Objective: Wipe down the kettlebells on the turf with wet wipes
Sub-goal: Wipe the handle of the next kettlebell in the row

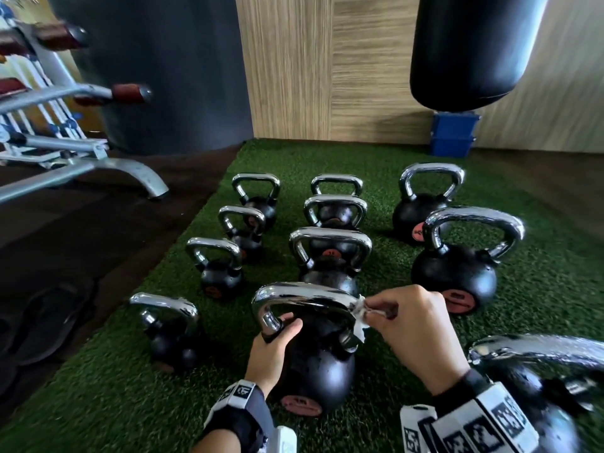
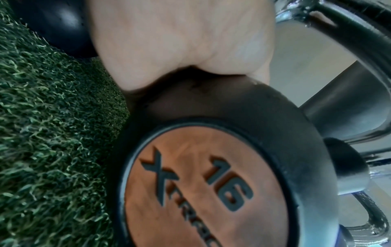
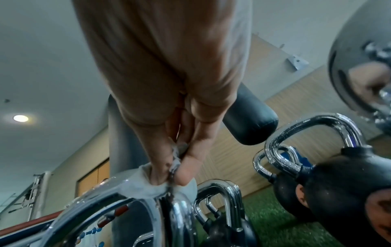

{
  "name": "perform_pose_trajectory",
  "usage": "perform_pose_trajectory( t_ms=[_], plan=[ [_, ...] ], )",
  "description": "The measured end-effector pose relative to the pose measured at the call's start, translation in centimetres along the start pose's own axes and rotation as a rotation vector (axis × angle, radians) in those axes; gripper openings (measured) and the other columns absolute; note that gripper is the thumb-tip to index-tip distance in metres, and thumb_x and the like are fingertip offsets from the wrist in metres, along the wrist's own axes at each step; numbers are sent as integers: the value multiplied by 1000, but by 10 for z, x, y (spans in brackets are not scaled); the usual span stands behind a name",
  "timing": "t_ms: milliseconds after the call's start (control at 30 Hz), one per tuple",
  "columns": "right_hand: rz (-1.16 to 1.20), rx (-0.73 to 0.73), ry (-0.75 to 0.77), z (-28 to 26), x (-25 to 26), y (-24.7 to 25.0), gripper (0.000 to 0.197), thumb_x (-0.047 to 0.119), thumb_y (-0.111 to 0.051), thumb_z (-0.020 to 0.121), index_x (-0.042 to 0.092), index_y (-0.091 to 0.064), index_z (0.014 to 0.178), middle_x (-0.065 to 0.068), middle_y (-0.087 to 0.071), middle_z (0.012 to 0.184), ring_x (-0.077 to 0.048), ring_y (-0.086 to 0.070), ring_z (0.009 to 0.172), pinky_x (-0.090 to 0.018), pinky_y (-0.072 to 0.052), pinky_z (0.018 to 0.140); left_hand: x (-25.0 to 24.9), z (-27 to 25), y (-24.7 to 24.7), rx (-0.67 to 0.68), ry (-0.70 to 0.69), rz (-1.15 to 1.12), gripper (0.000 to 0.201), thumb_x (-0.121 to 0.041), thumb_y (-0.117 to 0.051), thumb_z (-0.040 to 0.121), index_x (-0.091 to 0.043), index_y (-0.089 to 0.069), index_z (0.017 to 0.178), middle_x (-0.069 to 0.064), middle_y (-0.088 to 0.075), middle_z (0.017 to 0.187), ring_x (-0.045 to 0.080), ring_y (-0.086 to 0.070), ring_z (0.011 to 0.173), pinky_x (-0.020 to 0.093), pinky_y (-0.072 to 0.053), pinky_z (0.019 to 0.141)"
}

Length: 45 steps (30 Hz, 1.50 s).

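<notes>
A black kettlebell (image 1: 318, 364) with a chrome handle (image 1: 304, 297) stands near me on the green turf (image 1: 114, 403); its orange disc reads 16 (image 2: 203, 192). My left hand (image 1: 277, 338) grips the left leg of that handle. My right hand (image 1: 411, 317) pinches a white wet wipe (image 1: 359, 318) against the handle's right corner; the right wrist view shows the wet wipe (image 3: 143, 185) bunched under my right hand (image 3: 169, 167) on the chrome. Several more kettlebells (image 1: 330, 253) stand in rows behind it.
A large kettlebell (image 1: 454, 273) sits right of my right hand, another kettlebell (image 1: 536, 387) close by my right wrist. A small one (image 1: 170, 331) stands to the left. A punching bag (image 1: 474, 50), a blue box (image 1: 452, 134) and a metal rack (image 1: 65, 152) lie beyond.
</notes>
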State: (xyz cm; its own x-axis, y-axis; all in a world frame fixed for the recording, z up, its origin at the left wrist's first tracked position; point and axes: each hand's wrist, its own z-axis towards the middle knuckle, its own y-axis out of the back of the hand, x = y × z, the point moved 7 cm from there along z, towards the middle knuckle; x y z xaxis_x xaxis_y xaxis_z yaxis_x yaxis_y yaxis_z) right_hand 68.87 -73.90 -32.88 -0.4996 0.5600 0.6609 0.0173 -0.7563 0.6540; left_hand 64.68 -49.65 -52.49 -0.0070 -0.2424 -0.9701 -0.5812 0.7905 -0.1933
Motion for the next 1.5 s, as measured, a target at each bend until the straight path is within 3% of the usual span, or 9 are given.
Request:
perform_pose_trajectory(
  t_ms=[167, 300, 633, 800, 900, 967, 1067, 1333, 1500],
  plan=[
    [52, 5, -132, -8, -30, -11, 18, 14, -89, 68, 27, -82, 79, 20, -67, 58, 14, -63, 62, -3, -45, 60, 2, 0, 2, 19, 18, 27, 17, -25, -81, 86, -26, -82, 103, -10, -80, 104, -3, -72, 98, 19, -48, 84],
    [190, 96, -300, -17, -61, -31, 20, 7, -85, 71, 25, -81, 76, 10, -75, 65, -4, -73, 63, -37, -63, 71, 3, 2, 2, 33, 41, 88, 20, -37, -84, 82, -37, -81, 101, -12, -79, 106, -3, -71, 101, 24, -49, 93],
    [438, 180, -487, -23, -88, -67, 20, 0, -80, 55, 12, -78, 70, -10, -76, 69, -31, -75, 71, -51, -63, 72, -3, -6, 11, -41, 147, 356, 71, -84, -76, 50, -42, -78, 107, -12, -78, 110, 15, -68, 114, 40, -47, 111],
    [434, 250, -496, -27, -91, -67, 16, -10, -80, 68, 6, -76, 69, -12, -73, 64, -24, -69, 58, -52, -63, 72, -30, -26, 19, 17, 262, 979, 103, -98, -44, 68, -19, -68, 128, 11, -68, 132, 31, -61, 126, 34, -43, 101],
    [372, 425, -428, -35, -80, -66, 21, -6, -81, 69, 15, -80, 70, -9, -74, 63, -21, -71, 58, -43, -64, 70, -68, -47, 20, 3, 36, 1337, 75, -86, -39, 80, -22, -76, 92, 4, -78, 96, 28, -73, 97, 34, -52, 81],
    [366, 474, -312, -35, -61, -62, 22, 3, -84, 70, 24, -82, 77, -4, -77, 70, -16, -72, 64, -36, -61, 70, -84, -61, 14, 83, -83, 1024, 49, -66, -58, 93, -23, -76, 76, -1, -78, 75, 18, -76, 72, 35, -60, 73],
    [395, 488, -84, -31, -18, -52, 23, 15, -86, 71, 33, -81, 84, 6, -78, 76, -6, -71, 69, -22, -54, 66, -92, -87, -11, 323, 28, 327, 36, -50, -66, 86, -20, -81, 99, 4, -81, 101, 17, -78, 91, 27, -63, 80],
    [210, 37, 219, -16, 44, -20, 35, 19, -87, 59, 22, -54, 70, 5, -58, 63, -7, -51, 58, -14, -38, 52, -107, -104, -34, 463, 48, -45, 43, -36, -74, 79, -16, -78, 117, 18, -76, 115, 21, -74, 102, 28, -62, 83],
    [132, 72, 295, -10, 48, -23, 49, 29, -88, 57, 31, -57, 96, 13, -47, 84, -4, -47, 73, -12, -37, 63, -125, -96, -28, 362, -85, -86, 37, -28, -80, 74, -15, -81, 109, 14, -78, 111, 19, -75, 102, 24, -61, 79]
  ],
)
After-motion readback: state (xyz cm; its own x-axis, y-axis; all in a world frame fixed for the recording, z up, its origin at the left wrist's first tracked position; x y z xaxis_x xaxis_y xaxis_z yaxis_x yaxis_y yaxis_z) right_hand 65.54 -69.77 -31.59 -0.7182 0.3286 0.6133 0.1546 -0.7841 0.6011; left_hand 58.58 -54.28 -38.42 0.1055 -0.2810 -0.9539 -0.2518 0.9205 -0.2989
